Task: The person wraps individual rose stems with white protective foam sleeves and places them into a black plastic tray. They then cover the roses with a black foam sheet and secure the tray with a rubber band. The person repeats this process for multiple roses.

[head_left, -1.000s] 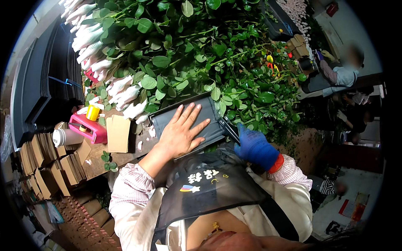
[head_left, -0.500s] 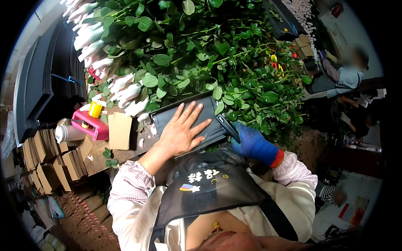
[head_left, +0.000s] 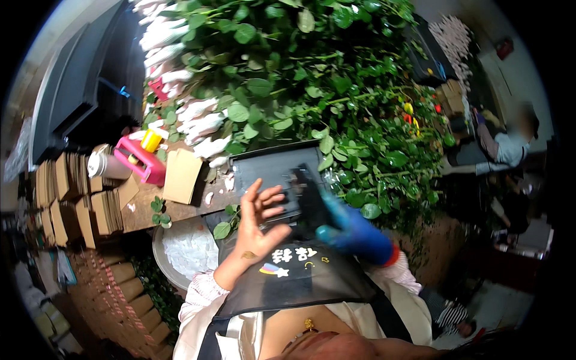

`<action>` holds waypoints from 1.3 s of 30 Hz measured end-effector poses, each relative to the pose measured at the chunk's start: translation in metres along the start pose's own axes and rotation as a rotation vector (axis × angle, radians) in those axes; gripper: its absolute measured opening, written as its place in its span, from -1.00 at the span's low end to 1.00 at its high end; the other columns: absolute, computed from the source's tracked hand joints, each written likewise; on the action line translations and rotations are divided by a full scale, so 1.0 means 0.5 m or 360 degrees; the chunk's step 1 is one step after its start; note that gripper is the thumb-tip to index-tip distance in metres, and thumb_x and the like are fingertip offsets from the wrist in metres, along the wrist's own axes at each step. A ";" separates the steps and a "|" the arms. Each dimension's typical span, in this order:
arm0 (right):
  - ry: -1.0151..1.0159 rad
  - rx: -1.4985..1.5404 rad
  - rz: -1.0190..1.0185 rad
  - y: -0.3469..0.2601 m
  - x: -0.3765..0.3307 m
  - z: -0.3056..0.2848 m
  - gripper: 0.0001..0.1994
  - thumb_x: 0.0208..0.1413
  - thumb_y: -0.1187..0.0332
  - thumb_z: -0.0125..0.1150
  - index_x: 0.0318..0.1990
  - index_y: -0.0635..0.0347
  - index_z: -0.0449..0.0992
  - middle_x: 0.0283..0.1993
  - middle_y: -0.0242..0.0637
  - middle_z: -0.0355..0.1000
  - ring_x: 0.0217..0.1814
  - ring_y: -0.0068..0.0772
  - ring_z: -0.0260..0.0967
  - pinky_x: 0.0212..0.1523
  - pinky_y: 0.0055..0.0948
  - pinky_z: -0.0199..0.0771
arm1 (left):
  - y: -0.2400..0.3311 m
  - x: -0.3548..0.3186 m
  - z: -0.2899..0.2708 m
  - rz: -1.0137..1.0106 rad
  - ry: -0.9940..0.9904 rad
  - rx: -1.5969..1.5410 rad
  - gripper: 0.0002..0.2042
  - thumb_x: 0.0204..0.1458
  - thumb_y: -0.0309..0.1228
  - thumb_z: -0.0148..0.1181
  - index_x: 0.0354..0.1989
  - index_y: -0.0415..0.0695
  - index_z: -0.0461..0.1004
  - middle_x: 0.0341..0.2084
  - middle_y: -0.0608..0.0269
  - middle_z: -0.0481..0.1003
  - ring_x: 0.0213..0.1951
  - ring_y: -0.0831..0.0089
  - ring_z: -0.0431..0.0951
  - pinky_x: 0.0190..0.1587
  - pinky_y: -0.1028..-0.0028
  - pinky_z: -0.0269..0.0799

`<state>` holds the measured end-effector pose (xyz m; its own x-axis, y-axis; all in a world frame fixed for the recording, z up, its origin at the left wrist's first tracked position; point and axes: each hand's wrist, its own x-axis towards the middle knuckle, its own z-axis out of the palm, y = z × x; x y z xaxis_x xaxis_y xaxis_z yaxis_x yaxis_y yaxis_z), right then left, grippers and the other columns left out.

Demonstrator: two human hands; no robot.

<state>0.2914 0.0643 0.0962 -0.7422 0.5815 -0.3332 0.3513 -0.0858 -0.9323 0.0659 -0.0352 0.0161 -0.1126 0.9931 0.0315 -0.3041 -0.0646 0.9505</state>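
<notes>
1. Currently, in the head view, the bare left hand (head_left: 258, 222) is at centre, fingers loosely spread with nothing in their grasp; whether they touch the dark tray (head_left: 258, 165) behind them, I cannot tell.
2. The right hand (head_left: 360, 237), in a blue glove, sits right of centre, thumb and fingers gripping a blurred black flat object (head_left: 311, 207) in front of the tray's right part.
3. The tray lies mid-frame, just below a heap of leafy stems (head_left: 324, 90) filling the upper middle.
4. At left stand a pink container (head_left: 153, 171) and, beside it, tan cardboard pieces (head_left: 181, 176).
</notes>
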 end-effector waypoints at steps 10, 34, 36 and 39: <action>0.0725 -0.0184 -0.0365 0.139 0.159 0.005 -0.55 0.28 0.41 0.05 0.31 0.34 0.34 0.18 -0.04 0.46 0.12 -0.21 0.53 0.14 -0.32 0.48 | -0.037 -0.066 -0.176 -0.0311 0.0820 0.1368 -0.03 -0.17 -0.33 0.36 0.46 -0.18 -0.04 0.14 -0.22 0.37 0.09 -0.07 0.51 0.17 0.18 0.44; 0.0613 -0.1257 -0.0625 0.109 0.155 0.041 -0.49 0.11 0.38 0.27 0.23 0.31 0.41 0.21 0.06 0.42 0.26 0.12 0.37 0.28 -0.06 0.34 | -0.142 0.080 -0.398 0.0269 0.1942 0.2186 -0.56 0.14 -0.13 0.26 0.20 0.09 0.47 0.14 -0.02 0.26 0.23 0.01 0.16 0.28 -0.03 0.02; 0.0613 -0.1290 -0.0633 0.100 0.149 0.042 -0.49 0.10 0.38 0.28 0.23 0.31 0.42 0.22 0.06 0.42 0.26 0.13 0.37 0.28 -0.06 0.34 | -0.134 0.059 -0.429 0.0303 0.2119 0.1947 -0.53 0.11 -0.06 0.29 0.15 0.03 0.47 0.10 -0.03 0.26 0.17 -0.01 0.21 0.26 0.01 0.06; 0.0614 -0.1312 -0.0642 0.097 0.147 0.047 -0.49 0.10 0.38 0.29 0.22 0.31 0.42 0.21 0.06 0.42 0.26 0.12 0.37 0.28 -0.06 0.34 | -0.097 0.043 -0.537 0.0063 0.2409 0.1662 -0.55 0.10 -0.03 0.29 0.07 -0.04 0.51 -0.03 -0.01 0.32 0.12 0.00 0.26 0.23 0.06 0.10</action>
<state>0.2406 0.0840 0.0231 -0.7083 0.6792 0.1923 0.5086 0.6800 -0.5280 -0.1756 -0.0367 -0.1123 -0.9380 0.0265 0.3455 0.2951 0.5838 0.7564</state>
